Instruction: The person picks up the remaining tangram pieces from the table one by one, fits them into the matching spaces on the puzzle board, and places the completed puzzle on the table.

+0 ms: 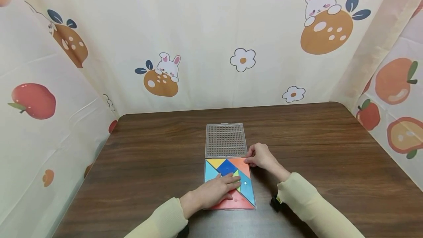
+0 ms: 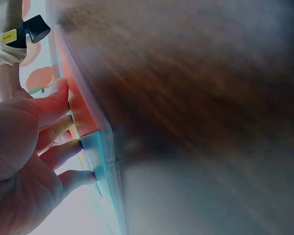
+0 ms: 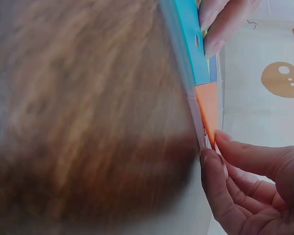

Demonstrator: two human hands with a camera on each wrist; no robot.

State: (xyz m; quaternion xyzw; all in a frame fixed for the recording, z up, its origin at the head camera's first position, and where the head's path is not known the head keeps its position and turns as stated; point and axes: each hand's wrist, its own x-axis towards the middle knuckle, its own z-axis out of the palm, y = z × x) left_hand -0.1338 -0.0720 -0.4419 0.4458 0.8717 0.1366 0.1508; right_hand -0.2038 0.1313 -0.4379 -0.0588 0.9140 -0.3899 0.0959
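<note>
A square tangram set lies on the table in a shallow clear case. My left hand rests palm down across it with straight fingers, partly covering the green triangle and the coral-red piece. At the far right corner my right hand pinches the orange tangram piece between thumb and forefinger. In the right wrist view, that piece's corner stands slightly up from the case. Around it show a blue square, a yellow triangle and light blue pieces.
The case's clear lid, with a dotted grid pattern, lies folded back behind the pieces. Brown wooden table extends on both sides. A patterned curtain hangs at the back and sides. A black wrist device sits at the right sleeve.
</note>
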